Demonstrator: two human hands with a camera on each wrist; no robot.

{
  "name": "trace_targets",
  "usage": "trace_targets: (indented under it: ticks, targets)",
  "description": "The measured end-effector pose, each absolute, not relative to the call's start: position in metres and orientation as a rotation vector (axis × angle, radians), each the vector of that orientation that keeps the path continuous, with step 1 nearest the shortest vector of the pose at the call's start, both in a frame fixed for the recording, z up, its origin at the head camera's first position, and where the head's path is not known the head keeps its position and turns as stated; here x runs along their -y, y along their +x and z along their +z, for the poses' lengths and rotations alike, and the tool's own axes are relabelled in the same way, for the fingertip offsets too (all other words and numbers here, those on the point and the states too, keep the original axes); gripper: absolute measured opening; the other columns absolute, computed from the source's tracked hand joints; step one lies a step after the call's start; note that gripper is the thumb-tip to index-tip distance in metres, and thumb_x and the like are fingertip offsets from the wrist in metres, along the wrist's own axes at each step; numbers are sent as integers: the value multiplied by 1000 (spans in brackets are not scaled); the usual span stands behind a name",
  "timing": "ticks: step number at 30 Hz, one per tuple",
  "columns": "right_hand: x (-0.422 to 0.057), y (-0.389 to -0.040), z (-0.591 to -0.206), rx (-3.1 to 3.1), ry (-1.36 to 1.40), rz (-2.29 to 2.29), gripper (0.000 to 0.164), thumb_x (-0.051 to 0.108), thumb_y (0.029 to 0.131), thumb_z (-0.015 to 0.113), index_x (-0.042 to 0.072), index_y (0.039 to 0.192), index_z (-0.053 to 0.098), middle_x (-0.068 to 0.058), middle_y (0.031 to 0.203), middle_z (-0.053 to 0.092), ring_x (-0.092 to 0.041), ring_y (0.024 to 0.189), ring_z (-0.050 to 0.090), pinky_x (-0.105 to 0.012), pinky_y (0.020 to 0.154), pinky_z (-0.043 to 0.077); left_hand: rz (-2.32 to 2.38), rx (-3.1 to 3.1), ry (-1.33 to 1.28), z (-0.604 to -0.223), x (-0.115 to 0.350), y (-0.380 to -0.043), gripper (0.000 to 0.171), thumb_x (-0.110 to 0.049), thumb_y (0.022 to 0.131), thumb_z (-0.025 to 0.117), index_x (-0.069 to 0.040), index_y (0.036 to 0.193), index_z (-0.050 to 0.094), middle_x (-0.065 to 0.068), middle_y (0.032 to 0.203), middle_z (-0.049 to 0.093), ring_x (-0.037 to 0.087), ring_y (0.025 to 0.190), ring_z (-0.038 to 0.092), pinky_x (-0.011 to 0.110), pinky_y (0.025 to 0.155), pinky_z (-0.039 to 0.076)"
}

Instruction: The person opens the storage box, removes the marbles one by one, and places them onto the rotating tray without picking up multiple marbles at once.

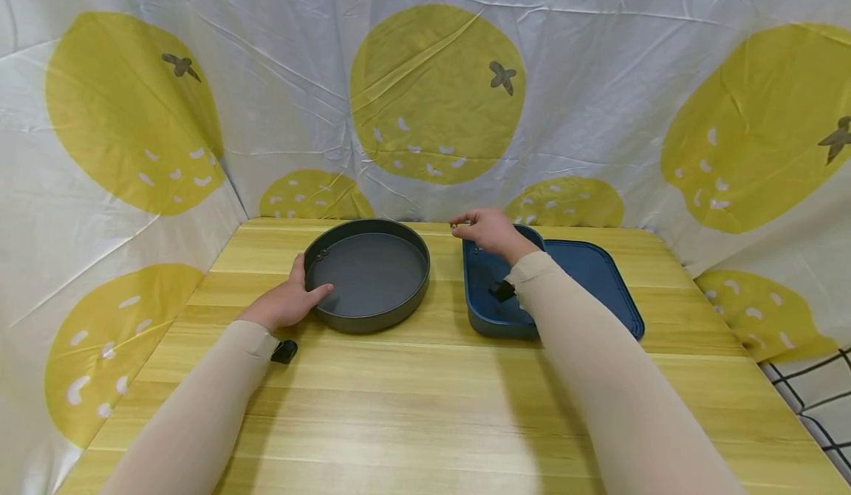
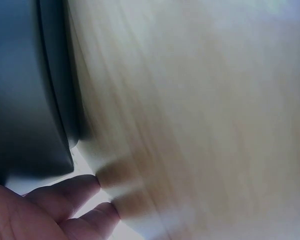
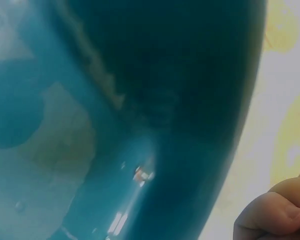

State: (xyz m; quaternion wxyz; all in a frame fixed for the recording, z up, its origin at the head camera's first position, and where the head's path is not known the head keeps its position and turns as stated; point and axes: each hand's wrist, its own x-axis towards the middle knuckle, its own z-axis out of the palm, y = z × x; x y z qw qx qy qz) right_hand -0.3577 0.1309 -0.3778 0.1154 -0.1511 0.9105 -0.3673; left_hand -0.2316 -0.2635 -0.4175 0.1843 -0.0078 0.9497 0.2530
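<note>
A round dark grey cake pan [image 1: 372,273] sits left of centre on the table. My left hand [image 1: 287,299] grips its left side, thumb over the rim and fingers along the outer wall; fingers [image 2: 65,197] show below the pan in the left wrist view. Inside, by the left wall, lie a few tiny shiny pieces [image 1: 322,254]. My right hand [image 1: 488,230] is over the back left corner of a blue rectangular container [image 1: 484,288], its fingertips pinching a tiny dark piece [image 1: 454,225] whose kind is too small to make out. Small shiny bits [image 3: 142,175] lie in the container.
A flat blue lid [image 1: 588,270] lies at the right of the container, partly hidden by my right forearm. The wooden table [image 1: 399,414] ends at the back against a white curtain [image 1: 286,81] with yellow fruit prints. Curtain also hangs at both sides.
</note>
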Motion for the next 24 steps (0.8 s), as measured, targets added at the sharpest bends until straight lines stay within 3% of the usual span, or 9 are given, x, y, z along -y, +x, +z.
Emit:
trace_targets:
  ticks: [2,7,10,13,14,18,20,24]
  targets:
    - [-126,-356,-376,-2639,-430,-1119,36,30,107,63,19,141,69,-14,147,63,-14,47,37,-36,58,45,714,-2676,-19,-417,263,-231,111,-68,106,40,-2,161,-31,36,171,10,53,149,39,65,119,36]
    - [-113,-354,-372,-2611,-433,-1173,35,31,107,65,22,140,70,-11,147,63,-13,43,29,-32,50,39,717,-2675,-15,-418,264,-232,111,-67,106,40,-3,160,-32,36,171,10,53,150,39,65,119,36]
    - [-106,-351,-369,-2626,-470,-1158,35,31,106,66,22,140,70,-11,156,56,-18,59,43,-33,54,39,723,-2678,-15,-418,264,-232,111,-68,106,41,-3,161,-30,36,171,11,53,149,39,65,119,36]
    - [-99,-348,-366,-2632,-502,-1153,36,31,106,66,22,140,70,-10,156,55,-24,96,57,-39,72,48,728,-2680,-14,-419,265,-233,111,-69,106,41,-3,162,-29,36,171,11,53,149,40,65,119,37]
    - [-97,-348,-365,-2632,-510,-1148,37,31,106,66,21,141,70,-9,156,54,-26,110,57,-42,81,51,729,-2681,-14,-419,265,-233,111,-69,106,41,-3,162,-29,35,171,11,53,149,40,65,119,37]
    - [-88,-346,-363,-2619,-535,-1150,37,31,106,66,20,141,69,-9,156,54,-31,134,53,-50,105,51,728,-2679,-10,-419,265,-233,111,-69,106,41,-3,162,-29,35,171,10,53,149,39,65,119,36]
    - [-83,-345,-363,-2615,-540,-1155,37,31,106,66,20,140,70,-8,157,54,-29,133,54,-48,103,51,728,-2678,-10,-419,265,-233,111,-68,106,41,-3,162,-30,35,171,10,53,149,39,65,119,36]
    - [-75,-343,-362,-2597,-539,-1184,34,31,105,68,23,137,72,-9,151,57,-22,101,56,-41,85,48,730,-2680,-11,-419,266,-233,110,-68,106,40,-3,161,-30,35,171,10,53,149,40,65,119,36]
